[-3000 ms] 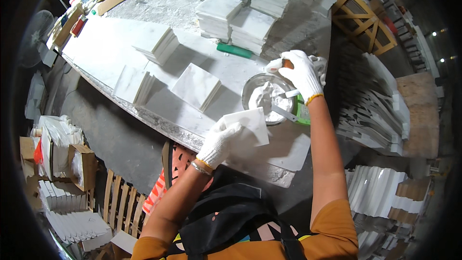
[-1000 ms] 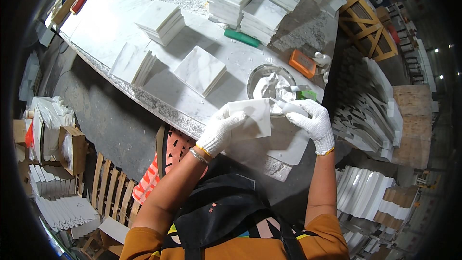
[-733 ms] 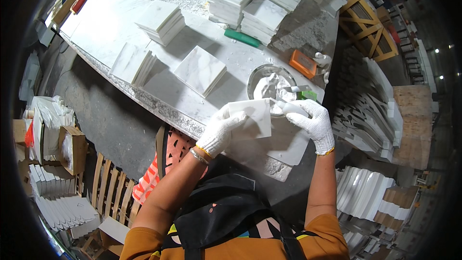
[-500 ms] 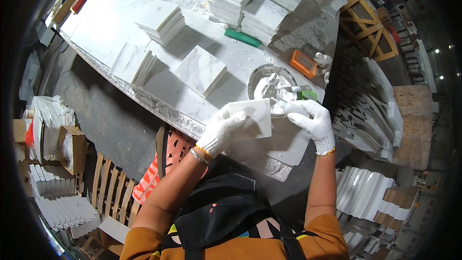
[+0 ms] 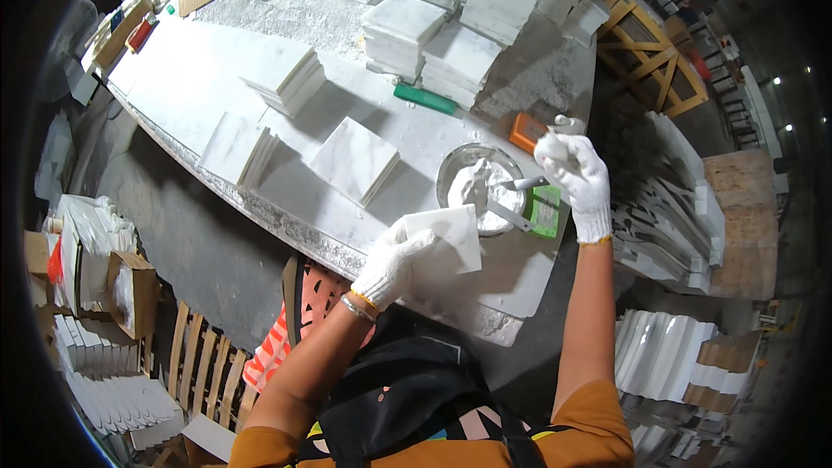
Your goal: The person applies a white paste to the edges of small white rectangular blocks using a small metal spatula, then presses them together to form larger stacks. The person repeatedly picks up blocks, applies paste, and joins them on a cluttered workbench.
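My left hand (image 5: 392,262), in a white knit glove, grips a square white marble tile (image 5: 452,241) by its left side, above the table's near edge. My right hand (image 5: 582,180), gloved the same way, is closed at the right of the bowl, beside an orange box (image 5: 527,133). A rounded white thing (image 5: 552,149) is at its fingertips, too blurred to make out. A round metal bowl (image 5: 444,175) of white paste (image 5: 475,191) stands ahead of the tile. One putty knife (image 5: 524,183) and a flat metal blade (image 5: 510,216) rest across its right side.
Marble tiles stand on the dusty table (image 5: 347,87) in a single pile (image 5: 354,161), leaning groups (image 5: 236,149) and taller stacks (image 5: 400,33). A green bar (image 5: 425,99) lies before the stacks. A bright green piece (image 5: 545,211) sits beside the bowl. Wooden slats (image 5: 204,355) stand lower left.
My right hand has moved up and away from the tile and bowl, toward the orange box. My left hand has lowered slightly with the tile. The view has shifted a little.
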Demonstrator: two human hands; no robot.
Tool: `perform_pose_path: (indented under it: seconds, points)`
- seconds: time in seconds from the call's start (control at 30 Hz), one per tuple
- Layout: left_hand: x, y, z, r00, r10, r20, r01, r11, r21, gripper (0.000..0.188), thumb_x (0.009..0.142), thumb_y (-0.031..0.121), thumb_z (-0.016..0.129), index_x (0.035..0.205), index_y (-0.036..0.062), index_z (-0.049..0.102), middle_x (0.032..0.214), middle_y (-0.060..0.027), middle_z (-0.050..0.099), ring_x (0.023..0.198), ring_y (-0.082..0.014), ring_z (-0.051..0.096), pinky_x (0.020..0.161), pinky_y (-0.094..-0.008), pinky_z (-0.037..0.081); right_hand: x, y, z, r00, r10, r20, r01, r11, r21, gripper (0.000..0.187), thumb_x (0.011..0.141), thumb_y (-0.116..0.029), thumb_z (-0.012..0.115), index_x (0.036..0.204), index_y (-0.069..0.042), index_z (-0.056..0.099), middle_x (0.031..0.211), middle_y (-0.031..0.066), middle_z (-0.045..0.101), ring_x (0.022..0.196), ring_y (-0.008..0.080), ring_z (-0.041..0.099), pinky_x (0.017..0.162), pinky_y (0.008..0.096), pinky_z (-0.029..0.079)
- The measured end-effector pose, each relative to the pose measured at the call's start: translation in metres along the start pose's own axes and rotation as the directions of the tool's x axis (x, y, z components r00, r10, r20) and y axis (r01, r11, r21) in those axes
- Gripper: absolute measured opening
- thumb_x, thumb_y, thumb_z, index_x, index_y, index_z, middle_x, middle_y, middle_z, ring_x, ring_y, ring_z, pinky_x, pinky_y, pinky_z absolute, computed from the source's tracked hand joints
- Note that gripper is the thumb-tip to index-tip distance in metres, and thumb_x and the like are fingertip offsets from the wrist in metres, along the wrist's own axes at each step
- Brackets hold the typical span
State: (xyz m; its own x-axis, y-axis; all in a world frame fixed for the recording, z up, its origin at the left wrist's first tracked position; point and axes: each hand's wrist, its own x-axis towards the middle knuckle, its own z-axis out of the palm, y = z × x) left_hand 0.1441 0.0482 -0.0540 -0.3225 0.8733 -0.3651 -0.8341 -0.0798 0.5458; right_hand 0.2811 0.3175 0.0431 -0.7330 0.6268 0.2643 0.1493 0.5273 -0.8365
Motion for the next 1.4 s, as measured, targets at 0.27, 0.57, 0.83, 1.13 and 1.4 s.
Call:
perform_pose_path:
  seconds: [0.27, 0.57, 0.83, 1.13, 1.4]
  points:
    - [0.001, 0.0, -0.002, 1.0, -0.014, -0.013, 0.014, 1.0, 0.0, 0.048, 0.088, 0.016, 0.072, 0.129, 0.0007, 0.052, 0.119, -0.0074, 0.062, 0.109, -0.0179, 0.061, 0.094, -0.0364, 0.053, 0.067, 0.038, 0.04, 0.963, 0.222, 0.15, -0.173, 0.943, -0.285, 0.036, 0.078, -0.014, 0.079, 0.109, -0.004, 0.064, 0.099, 0.0103, 0.072, 0.088, 0.02, 0.068, 0.081, 0.033, 0.053]
    - [0.0, 0.001, 0.003, 1.0, -0.024, -0.003, 0.023, 0.999, -0.026, 0.046, 0.088, 0.017, 0.072, 0.127, 0.0005, 0.054, 0.117, -0.0061, 0.063, 0.105, -0.0157, 0.061, 0.093, -0.0346, 0.052, 0.077, 0.069, 0.043, 0.924, 0.275, 0.265, -0.096, 0.839, -0.536, 0.036, 0.081, -0.017, 0.078, 0.107, 0.002, 0.062, 0.098, 0.0156, 0.071, 0.09, 0.0198, 0.068, 0.08, 0.0312, 0.054]
    - [-0.001, 0.0, 0.0, 1.0, -0.027, -0.004, 0.027, 1.0, -0.013, 0.041, 0.091, 0.016, 0.068, 0.127, 0.0017, 0.053, 0.117, -0.0062, 0.062, 0.104, -0.017, 0.062, 0.094, -0.0363, 0.053, -0.005, -0.012, -0.001, 0.993, 0.094, -0.068, -0.111, 0.941, -0.32, 0.021, 0.087, -0.011, 0.069, 0.106, -0.004, 0.07, 0.094, 0.0123, 0.072, 0.085, 0.0186, 0.069, 0.076, 0.0302, 0.054]
    - [0.004, -0.007, -0.005, 0.999, 0.048, -0.004, -0.047, 0.999, 0.021, 0.04, 0.091, 0.012, 0.067, 0.127, 0.0013, 0.054, 0.119, -0.0075, 0.062, 0.108, -0.0173, 0.06, 0.094, -0.0353, 0.052, -0.079, -0.018, 0.037, 0.96, 0.26, 0.105, -0.201, 0.899, -0.389, 0.024, 0.089, -0.019, 0.067, 0.11, -0.008, 0.071, 0.101, 0.0123, 0.072, 0.089, 0.0223, 0.069, 0.078, 0.031, 0.052]
    - [0.002, -0.004, 0.001, 0.998, 0.06, -0.005, -0.06, 0.998, 0.033, 0.04, 0.09, 0.013, 0.067, 0.127, 0.0009, 0.054, 0.121, -0.0089, 0.062, 0.11, -0.0189, 0.061, 0.096, -0.0367, 0.051, -0.069, -0.001, 0.032, 0.915, 0.392, 0.097, -0.389, 0.92, -0.045, 0.023, 0.091, -0.016, 0.066, 0.109, -0.003, 0.072, 0.087, 0.0014, 0.071, 0.07, 0.0063, 0.061, 0.062, 0.0226, 0.049]
